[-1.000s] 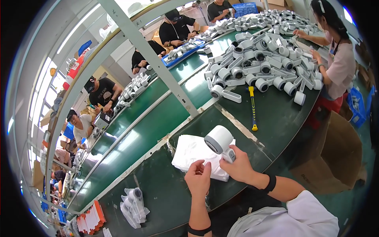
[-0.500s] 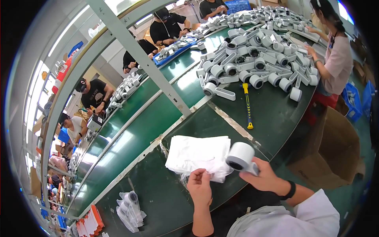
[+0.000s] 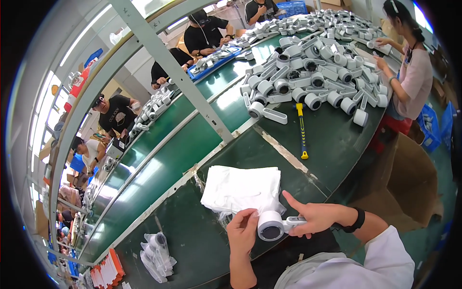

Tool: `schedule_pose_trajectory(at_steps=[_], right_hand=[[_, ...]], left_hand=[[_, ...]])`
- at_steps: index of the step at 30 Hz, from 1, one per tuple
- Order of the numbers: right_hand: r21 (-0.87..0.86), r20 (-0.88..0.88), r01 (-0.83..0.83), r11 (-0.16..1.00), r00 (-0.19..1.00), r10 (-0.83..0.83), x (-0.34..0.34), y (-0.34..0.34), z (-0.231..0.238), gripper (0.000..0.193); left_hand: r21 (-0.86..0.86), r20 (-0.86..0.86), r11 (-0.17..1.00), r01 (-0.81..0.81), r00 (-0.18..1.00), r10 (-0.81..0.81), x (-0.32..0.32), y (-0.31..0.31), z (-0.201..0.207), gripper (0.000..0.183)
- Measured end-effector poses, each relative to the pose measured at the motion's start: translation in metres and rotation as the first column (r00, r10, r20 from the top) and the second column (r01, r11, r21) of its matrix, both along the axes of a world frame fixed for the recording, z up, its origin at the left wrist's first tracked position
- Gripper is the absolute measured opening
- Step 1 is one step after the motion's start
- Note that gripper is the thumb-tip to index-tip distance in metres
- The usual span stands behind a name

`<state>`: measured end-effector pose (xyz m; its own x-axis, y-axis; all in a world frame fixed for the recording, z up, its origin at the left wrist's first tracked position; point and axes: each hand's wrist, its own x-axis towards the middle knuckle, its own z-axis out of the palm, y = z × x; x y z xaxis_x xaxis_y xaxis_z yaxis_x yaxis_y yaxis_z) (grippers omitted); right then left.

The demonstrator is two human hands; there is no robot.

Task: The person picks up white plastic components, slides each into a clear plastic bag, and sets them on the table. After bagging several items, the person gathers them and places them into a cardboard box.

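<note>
My right hand holds a white device with a drum-shaped head by its flat grey arm, thumb stretched out. The head's dark round face is turned toward me. My left hand is closed in a pinch on the near edge of a clear plastic bag, right beside the device's head. That bag lies at the near side of a stack of white bags. Whether the head has entered the bag's mouth is hard to make out.
A big heap of like devices covers the far table. A yellow-and-black hammer lies between. Bagged devices and orange-white cards sit at left. A metal post, a cardboard box and several co-workers surround the table.
My right hand has brought the device down and left, against the bag's edge by my left hand, its face now toward me. The left hand stays pinched at the bag.
</note>
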<state>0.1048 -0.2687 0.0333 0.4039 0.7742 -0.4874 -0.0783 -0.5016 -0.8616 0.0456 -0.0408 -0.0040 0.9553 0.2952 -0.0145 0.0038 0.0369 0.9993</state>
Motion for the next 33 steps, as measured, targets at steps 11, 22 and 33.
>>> schedule_pose_trajectory(at_steps=[11,22,33], right_hand=[[-0.026,-0.069,0.028,0.999,0.997,-0.029,0.007,0.015,-0.008,0.075],[0.317,0.06,0.509,0.8,0.831,-0.553,-0.017,0.034,-0.04,0.082],[0.563,-0.18,0.627,0.539,0.729,-0.66,-0.012,0.059,-0.072,0.06]], left_hand=[[0.423,0.123,0.896,0.136,0.971,-0.205,-0.015,0.025,0.001,0.011],[0.799,0.347,0.602,0.003,0.815,-0.464,-0.025,-0.025,0.013,0.021],[0.537,0.27,0.835,0.119,0.914,-0.303,-0.038,-0.014,0.007,0.029]])
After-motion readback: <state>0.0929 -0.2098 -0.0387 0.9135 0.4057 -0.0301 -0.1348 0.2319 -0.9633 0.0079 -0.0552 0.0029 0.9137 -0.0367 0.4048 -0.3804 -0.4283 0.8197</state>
